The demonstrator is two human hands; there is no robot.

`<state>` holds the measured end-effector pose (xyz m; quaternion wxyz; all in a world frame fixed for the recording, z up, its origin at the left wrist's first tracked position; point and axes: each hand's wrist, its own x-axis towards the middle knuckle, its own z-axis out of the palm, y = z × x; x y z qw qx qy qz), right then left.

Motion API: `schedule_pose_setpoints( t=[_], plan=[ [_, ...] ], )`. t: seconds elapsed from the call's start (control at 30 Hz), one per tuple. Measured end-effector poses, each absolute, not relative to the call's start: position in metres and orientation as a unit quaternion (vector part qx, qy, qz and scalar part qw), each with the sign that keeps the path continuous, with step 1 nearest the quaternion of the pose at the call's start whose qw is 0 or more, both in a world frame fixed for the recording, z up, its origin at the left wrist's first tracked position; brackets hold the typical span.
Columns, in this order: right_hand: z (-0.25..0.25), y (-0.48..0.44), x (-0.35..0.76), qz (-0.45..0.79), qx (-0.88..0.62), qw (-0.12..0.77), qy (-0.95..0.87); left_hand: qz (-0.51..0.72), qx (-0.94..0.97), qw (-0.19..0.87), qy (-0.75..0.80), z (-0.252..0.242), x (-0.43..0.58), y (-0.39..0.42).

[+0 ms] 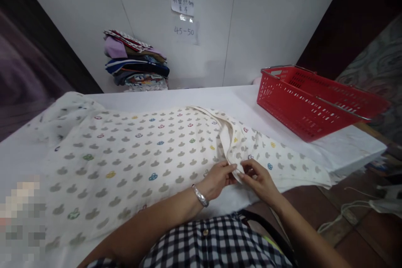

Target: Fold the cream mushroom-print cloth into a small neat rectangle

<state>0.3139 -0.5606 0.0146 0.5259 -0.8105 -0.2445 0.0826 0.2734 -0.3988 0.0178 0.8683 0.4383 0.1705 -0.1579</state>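
A white cloth (pixel 171 150) printed with grey and coloured mushroom-like shapes lies spread over the table. Its right part is turned back, and a plain edge band (pixel 225 136) runs from the far side toward me. My left hand (pixel 218 179), with a silver bracelet on the wrist, pinches this edge at the near side of the table. Just to its right, my right hand (pixel 258 178) grips the same edge between thumb and fingers. The fingertips of both hands are close together, and the cloth partly hides those of the left.
A red plastic basket (pixel 292 109) with metal handles stands at the right of the white table (pixel 238 96). Several folded fabrics (pixel 138 65) are stacked against the wall at back left. Another patterned white cloth (pixel 67 113) lies at the left. A white cord (pixel 342 209) hangs over the floor at right.
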Motion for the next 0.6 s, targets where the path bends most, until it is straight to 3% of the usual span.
schedule_pose_setpoints(
  t=[0.1, 0.23, 0.37, 0.6],
  plan=[
    [0.014, -0.557, 0.314, 0.096, -0.812, 0.514, -0.259, -0.152, 0.442, 0.868, 0.166, 0.021, 0.272, -0.4],
    [0.009, -0.561, 0.321, 0.118, -0.782, 0.578, -0.198, -0.167, 0.42, 0.879, 0.153, 0.025, 0.269, -0.399],
    [0.016, -0.578, 0.326, 0.049, -0.774, 0.606, -0.175, -0.177, 0.409, 0.875, 0.19, 0.025, 0.268, -0.394],
    [0.029, -0.582, 0.313, 0.084, -0.797, 0.444, -0.402, -0.186, 0.396, 0.879, 0.188, 0.027, 0.269, -0.392]
  ],
)
